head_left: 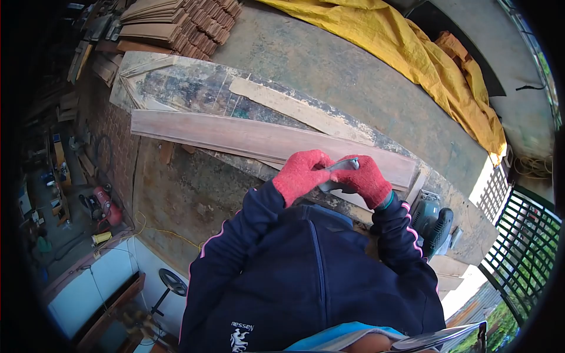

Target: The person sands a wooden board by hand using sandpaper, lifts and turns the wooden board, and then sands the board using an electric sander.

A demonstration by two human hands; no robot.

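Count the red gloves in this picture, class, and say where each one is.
2: one red glove covers the left hand, another red glove covers the right hand.

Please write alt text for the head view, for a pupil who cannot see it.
A person's red-gloved left hand and right hand hold a thin grey piece by the near edge of a long wooden plank on a stained worktable. A power tool sits beside the right sleeve; a yellow tarp lies beyond.
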